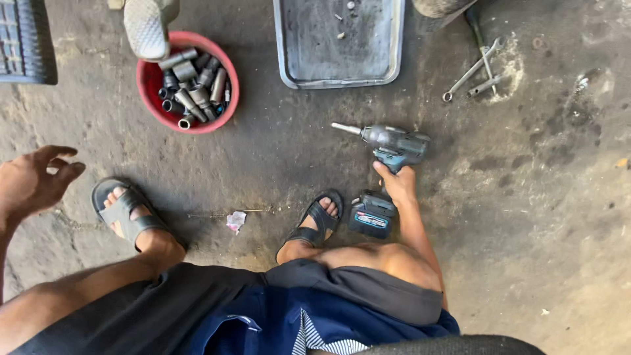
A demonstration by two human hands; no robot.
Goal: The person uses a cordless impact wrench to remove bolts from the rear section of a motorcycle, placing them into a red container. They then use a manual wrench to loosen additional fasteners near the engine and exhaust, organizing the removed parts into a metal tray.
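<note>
Fingers of the right hand [396, 183] are wrapped around the handle of a cordless impact wrench [388, 146], which lies on its side on the concrete floor [539, 217] just beside the right foot in its sandal [317, 220], its bare drive end pointing left toward a red bowl of sockets [189, 82]. The left hand [29, 181] hangs free over the floor near the left sandal [125, 210], fingers spread wide and holding nothing.

A risk, as I judge it: the grip sits near the trigger, so a careless squeeze could spin the drive close to bare toes. The battery end touches the floor by the foot, and a slipping lift could drop the heavy tool onto it. Loose wrenches [474, 71] and a metal tray [338, 43] lie well apart, though grit on the floor could foul the drive.
</note>
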